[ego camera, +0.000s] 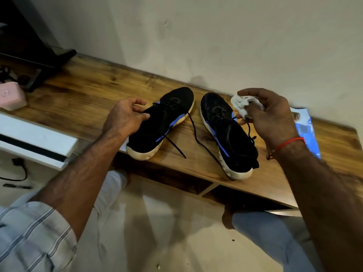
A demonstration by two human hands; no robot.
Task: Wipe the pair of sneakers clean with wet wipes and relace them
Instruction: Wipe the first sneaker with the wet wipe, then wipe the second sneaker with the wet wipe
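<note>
You've got a wooden counter against a pale wall. Pink box sits at its far left, dark stand behind it, black cable on the floor.

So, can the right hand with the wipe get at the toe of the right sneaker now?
Probably yes. The right hand holds the wipe just beside the right sneaker, and nothing lies between it and the toe.

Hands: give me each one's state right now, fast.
Left hand: grips the collar of the left sneaker on the wooden shelf.
Right hand: holds a crumpled white wipe.
</note>
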